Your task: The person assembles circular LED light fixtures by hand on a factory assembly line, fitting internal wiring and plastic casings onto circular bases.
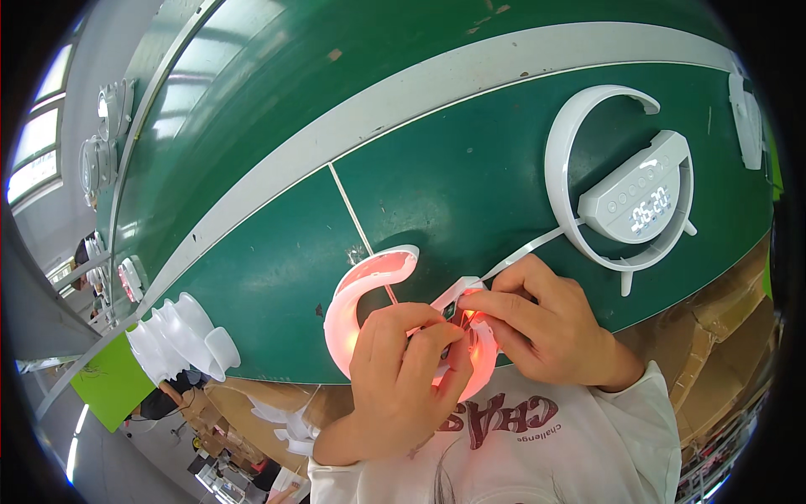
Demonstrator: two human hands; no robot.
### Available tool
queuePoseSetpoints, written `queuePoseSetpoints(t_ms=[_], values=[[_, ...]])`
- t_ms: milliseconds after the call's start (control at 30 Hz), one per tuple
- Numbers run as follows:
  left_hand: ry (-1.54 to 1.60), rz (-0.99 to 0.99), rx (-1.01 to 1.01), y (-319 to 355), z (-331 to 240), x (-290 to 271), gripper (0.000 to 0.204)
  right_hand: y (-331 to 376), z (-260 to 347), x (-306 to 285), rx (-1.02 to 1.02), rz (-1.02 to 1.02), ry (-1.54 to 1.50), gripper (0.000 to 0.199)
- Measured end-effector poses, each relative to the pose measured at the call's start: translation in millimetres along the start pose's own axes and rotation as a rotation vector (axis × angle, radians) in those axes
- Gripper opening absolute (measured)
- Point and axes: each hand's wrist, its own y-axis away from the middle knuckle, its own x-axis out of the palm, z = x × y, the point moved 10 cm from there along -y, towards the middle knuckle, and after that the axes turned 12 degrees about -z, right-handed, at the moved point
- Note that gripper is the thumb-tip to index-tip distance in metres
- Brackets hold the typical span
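A curved white lamp [339,326], glowing pink-red, sits at the table's near edge, right in front of my body. My left hand [403,370] is closed round its near part, thumb and fingertips pinched together at the base. My right hand [546,323] is closed too, with its fingertips pressed on the base housing [472,286] from the right. An orange-red light shines between the two hands. Whatever small part lies under my fingertips is hidden. From the base a white cable [525,250] runs to a second ring-shaped lamp [561,160] with a lit clock display [651,210].
Several white curved shells [185,340] are stacked at the table's left end. A white part [745,122] lies at the far right edge. A pale strip [353,107] divides the green tabletop [470,151]. Cardboard [714,361] stands below the table at right.
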Motion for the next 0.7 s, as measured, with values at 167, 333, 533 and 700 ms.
queuePoseSetpoints(t_ms=[167, 333, 533, 700], values=[[-0.086, -0.056, 0.033, 2.8, -6.7, -1.2, 0.027, 0.7, -0.4, 2.4, 0.003, 0.032, 0.006, 0.025], [-0.032, -0.062, -0.054, 1.6, -1.1, -1.8, 0.027, -0.5, -0.8, 2.3, 0.013, 0.041, 0.001, 0.022], [-0.074, -0.072, -0.108, -3.6, 1.0, 1.0, 0.025, 2.9, -0.3, 1.3, -0.025, -0.016, 0.056, 0.025], [-0.111, -0.056, -0.164, -10.5, 2.2, 5.4, 0.025, 6.0, 2.0, 0.1, -0.064, -0.032, 0.088, 0.032]])
